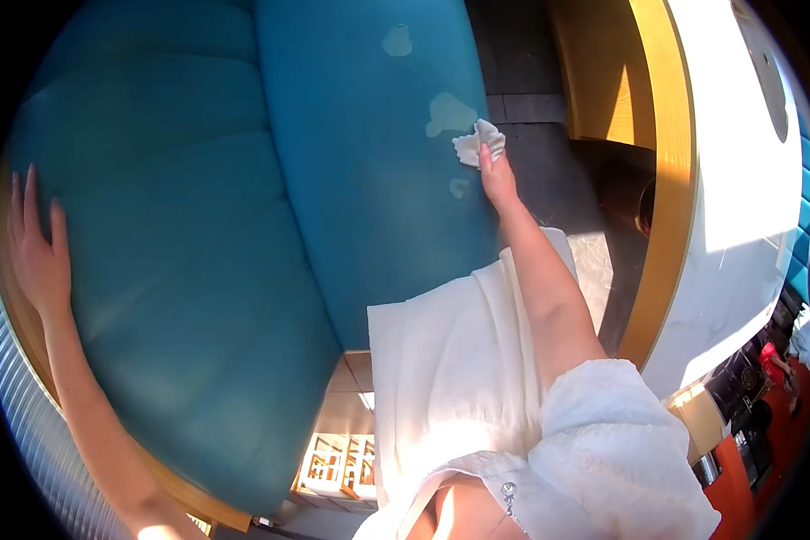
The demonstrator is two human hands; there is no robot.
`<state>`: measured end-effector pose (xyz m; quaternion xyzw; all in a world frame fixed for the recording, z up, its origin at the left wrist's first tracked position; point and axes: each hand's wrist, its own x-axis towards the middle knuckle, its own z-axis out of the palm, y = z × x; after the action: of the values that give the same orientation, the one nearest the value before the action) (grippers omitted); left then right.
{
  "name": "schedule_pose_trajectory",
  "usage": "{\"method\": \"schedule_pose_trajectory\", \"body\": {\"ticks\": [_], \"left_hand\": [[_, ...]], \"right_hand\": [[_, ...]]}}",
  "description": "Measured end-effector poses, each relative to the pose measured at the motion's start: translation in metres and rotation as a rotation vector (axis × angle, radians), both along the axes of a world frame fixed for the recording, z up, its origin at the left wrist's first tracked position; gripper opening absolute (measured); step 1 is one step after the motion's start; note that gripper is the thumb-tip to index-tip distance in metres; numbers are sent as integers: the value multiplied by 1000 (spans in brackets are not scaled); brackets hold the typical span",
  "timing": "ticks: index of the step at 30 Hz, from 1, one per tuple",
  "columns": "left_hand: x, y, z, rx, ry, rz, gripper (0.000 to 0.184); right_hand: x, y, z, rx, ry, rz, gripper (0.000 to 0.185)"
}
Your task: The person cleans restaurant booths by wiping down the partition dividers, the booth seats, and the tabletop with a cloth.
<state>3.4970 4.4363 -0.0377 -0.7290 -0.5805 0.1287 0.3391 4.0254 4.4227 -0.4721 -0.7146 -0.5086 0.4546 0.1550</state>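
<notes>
My right hand (499, 180) is closed on a crumpled white cloth or tissue (473, 147), I cannot tell which. It is at the outer edge of a teal bench seat (369, 171), against the seat surface. Pale, wet-looking patches (450, 114) mark the seat close to the cloth. My left hand (41, 256) lies with fingers spread along the top of the teal backrest (171, 270), by its wooden rim, and holds nothing.
To the right stands a table with a white top (729, 243) and a thick wooden edge (675, 135). Dark floor (531, 153) runs between bench and table. A ribbed translucent panel (27, 405) borders the backrest. A slatted crate-like object (337, 463) sits low near my skirt.
</notes>
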Motion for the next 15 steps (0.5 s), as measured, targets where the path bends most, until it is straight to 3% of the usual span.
{"method": "schedule_pose_trajectory", "body": {"ticks": [2, 7, 12, 15], "left_hand": [[-28, 7, -10, 55, 13, 112, 45], [-67, -8, -2, 2, 74, 28, 47], [-36, -96, 30, -103, 75, -73, 50], [-12, -167, 37, -110, -116, 27, 51]], "right_hand": [[9, -66, 0, -20, -63, -64, 68], [40, -219, -2, 17, 66, -130, 62], [24, -319, 27, -68, 10, -314, 55], [11, -347, 36, -22, 26, -434, 50]]}}
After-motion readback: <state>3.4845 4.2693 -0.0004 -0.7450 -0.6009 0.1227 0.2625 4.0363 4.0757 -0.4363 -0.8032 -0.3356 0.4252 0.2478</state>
